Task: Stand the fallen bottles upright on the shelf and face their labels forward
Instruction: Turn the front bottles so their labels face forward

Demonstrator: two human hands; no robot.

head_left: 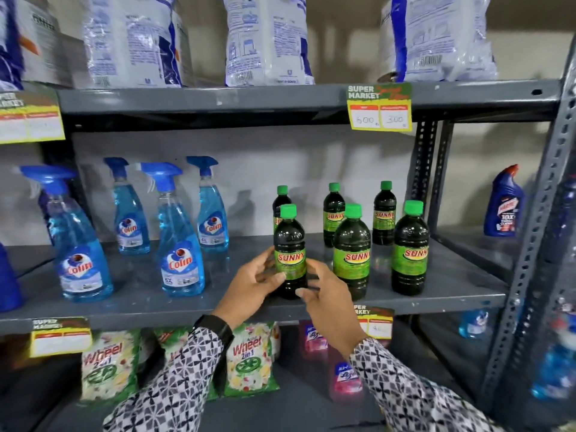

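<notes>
Left hand (252,283) and right hand (324,294) cup an upright Sunny bottle (289,244) at the front of the grey shelf (452,285), fingers curled around its base, label facing forward; five more stand nearby.

**Occlusions and unreadables**

Rear-left bottle (279,201): label hidden behind front bottle (289,251). Front bottle's base covered by left hand (254,286) and right hand (327,294). Left price tag (29,116): cut by edge, blurred. Lower-right shelf goods (551,353): blurred.
</notes>
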